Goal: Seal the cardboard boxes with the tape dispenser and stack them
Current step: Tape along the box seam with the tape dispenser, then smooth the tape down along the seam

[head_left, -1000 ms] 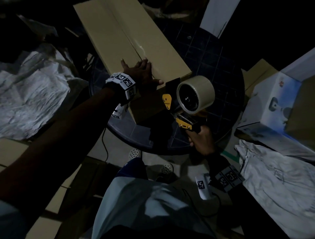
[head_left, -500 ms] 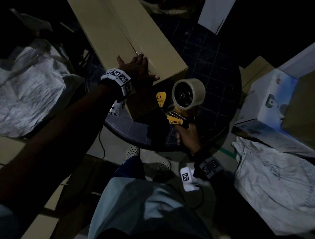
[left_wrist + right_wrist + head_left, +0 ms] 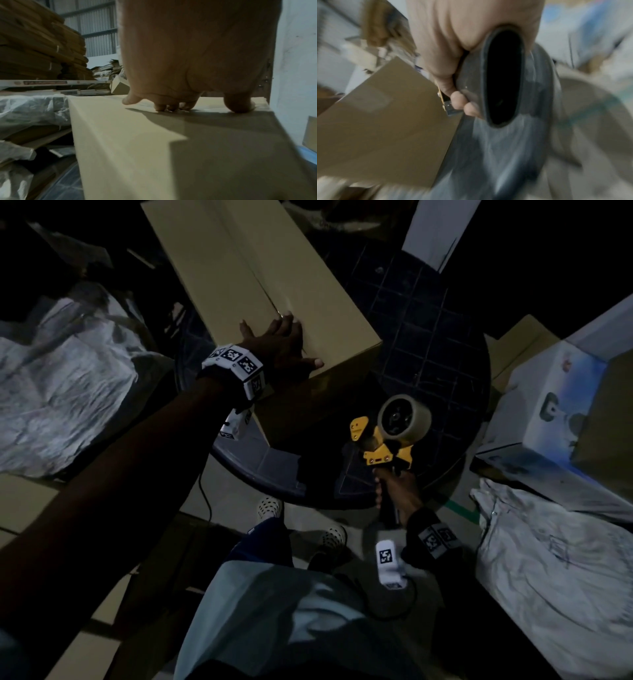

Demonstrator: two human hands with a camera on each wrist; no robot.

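On the cardboard box (image 3: 260,285) the left hand (image 3: 281,347) lies flat; the right hand (image 3: 399,491) grips the tape dispenser (image 3: 390,433) (wrist view blurred).

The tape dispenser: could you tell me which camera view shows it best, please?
The head view: the tape dispenser shows whole, roll and yellow frame, gripped by the right hand. The right wrist view shows only its blurred handle; the left wrist view shows none of it.

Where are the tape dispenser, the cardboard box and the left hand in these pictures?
tape dispenser (image 3: 387,455): head view, on its yellow frame below the tape roll.
cardboard box (image 3: 219,268): head view, on the bare top flap left of the seam.
left hand (image 3: 277,344): head view, on the back of the hand.
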